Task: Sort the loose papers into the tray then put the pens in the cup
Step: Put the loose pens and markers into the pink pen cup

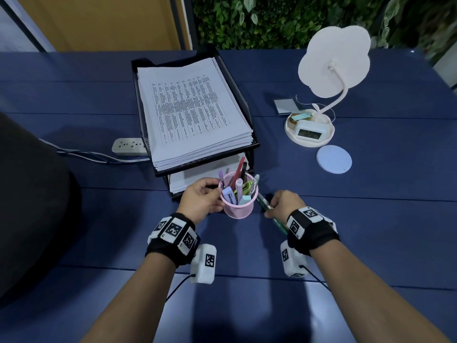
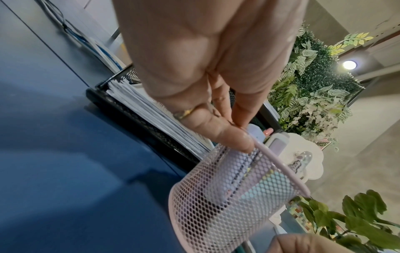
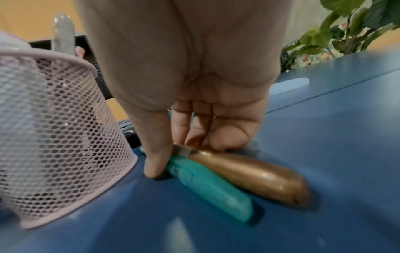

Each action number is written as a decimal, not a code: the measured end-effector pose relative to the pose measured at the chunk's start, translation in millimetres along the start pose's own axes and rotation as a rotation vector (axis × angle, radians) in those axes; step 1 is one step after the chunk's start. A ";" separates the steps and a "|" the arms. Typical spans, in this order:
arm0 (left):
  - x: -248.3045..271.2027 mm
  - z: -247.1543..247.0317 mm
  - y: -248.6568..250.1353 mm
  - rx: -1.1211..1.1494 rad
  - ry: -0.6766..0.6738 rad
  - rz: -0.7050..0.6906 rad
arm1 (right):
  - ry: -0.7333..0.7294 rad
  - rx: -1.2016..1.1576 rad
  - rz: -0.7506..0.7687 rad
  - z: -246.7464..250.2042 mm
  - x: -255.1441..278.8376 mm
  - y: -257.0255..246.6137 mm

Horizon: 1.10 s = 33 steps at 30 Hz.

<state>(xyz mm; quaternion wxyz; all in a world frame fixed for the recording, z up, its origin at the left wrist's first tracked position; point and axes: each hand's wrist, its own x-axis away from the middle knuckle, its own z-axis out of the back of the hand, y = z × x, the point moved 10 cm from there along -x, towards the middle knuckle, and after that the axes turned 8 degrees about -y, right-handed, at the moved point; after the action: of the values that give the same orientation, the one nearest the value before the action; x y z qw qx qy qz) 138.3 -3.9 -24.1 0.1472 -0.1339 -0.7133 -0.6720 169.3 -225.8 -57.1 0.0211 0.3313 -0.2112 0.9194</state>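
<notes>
Right hand [image 1: 284, 203] grip pinches two pens [image 3: 216, 178] on the desk [image 1: 371, 219]; cup [image 1: 238, 204], gripped by left hand [image 1: 201, 200], stands just left.

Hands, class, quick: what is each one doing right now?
Left hand: holds the pink mesh cup by its rim.
Right hand: fingers pinch a teal pen.

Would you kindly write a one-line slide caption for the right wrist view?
Right hand gathers a teal pen and a bronze pen off the blue table beside the pink mesh cup.
</notes>
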 end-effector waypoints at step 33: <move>14.1 1.0 -1.4 0.059 -0.035 0.057 | 0.334 -0.470 0.549 73.8 59.2 -86.7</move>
<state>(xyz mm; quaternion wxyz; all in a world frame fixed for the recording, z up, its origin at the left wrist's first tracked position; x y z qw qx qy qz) 124.8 -3.0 -19.9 0.1575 -0.1614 -0.7314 -0.6436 183.0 -182.7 63.0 -0.1160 0.0944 -0.4901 0.8588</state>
